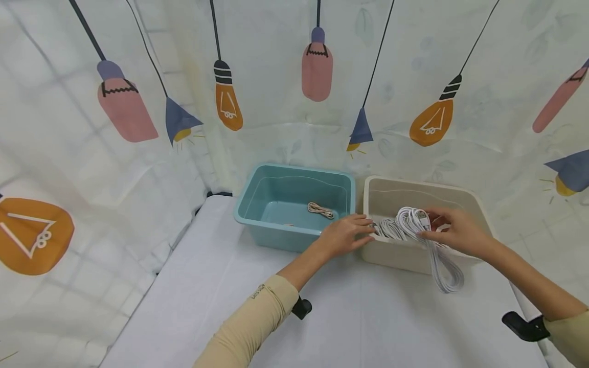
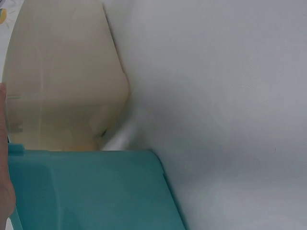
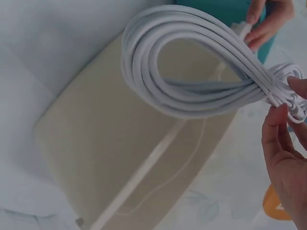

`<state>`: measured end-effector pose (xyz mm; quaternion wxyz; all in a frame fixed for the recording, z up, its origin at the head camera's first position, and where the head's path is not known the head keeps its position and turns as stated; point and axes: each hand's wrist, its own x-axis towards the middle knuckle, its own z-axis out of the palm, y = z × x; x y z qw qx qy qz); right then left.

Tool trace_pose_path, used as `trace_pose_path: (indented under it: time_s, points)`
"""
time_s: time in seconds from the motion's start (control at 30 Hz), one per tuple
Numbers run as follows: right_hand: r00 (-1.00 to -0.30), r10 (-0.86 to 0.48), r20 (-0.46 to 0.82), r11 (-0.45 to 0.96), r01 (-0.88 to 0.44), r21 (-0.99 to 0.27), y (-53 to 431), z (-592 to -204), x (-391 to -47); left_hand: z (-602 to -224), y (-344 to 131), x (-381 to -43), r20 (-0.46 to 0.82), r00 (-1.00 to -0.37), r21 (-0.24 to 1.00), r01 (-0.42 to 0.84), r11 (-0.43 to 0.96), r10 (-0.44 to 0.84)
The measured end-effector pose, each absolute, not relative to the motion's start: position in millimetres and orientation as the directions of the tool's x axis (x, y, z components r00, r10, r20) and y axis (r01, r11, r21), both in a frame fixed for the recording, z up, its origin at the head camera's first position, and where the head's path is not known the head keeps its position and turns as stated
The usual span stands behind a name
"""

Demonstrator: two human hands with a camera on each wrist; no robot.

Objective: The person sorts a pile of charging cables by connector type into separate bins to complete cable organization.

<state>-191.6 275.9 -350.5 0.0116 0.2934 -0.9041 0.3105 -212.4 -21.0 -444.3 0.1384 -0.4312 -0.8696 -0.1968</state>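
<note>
In the head view my right hand [image 1: 455, 230] pinches a bundled white cable [image 1: 444, 273] at its gathered middle, over the front rim of a beige bin [image 1: 395, 253]. One long loop of it hangs outside the bin, shown large as a white coil [image 3: 144, 62] in the right wrist view. Another coiled white cable [image 1: 391, 230] lies inside the bin. My left hand [image 1: 342, 236] reaches between the two bins with fingers loosely extended. Its fingertips are right by a white plug-like end [image 3: 241, 29] at the beige bin's left rim.
A teal bin [image 1: 276, 232] stands left of the beige one, holding a small tan tied cable [image 1: 320, 210]. Both bins sit on a white-covered table [image 1: 294, 327] against a patterned curtain [image 1: 276, 76] at the back.
</note>
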Motion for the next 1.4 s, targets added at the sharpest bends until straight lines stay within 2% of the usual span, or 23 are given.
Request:
trace_pose_path:
  time_s: [0.77,1.1,1.4]
  points:
    - [-0.880,-0.454,0.141,0.775,-0.468,-0.424,267,-310,-249,-444,-23,-212,0.402,-0.587,0.166,0.802,0.574,0.703]
    - [-0.909,-0.413,0.053,0.802,-0.390,-0.452,260,-298,-270,-446,-22,-213,0.421,-0.572,0.205,0.816,0.541,0.704]
    - [-0.928,-0.371,-0.014,0.817,-0.319,-0.480,263,-302,-276,-448,-18,-210,0.429,-0.565,0.188,0.819,0.541,0.705]
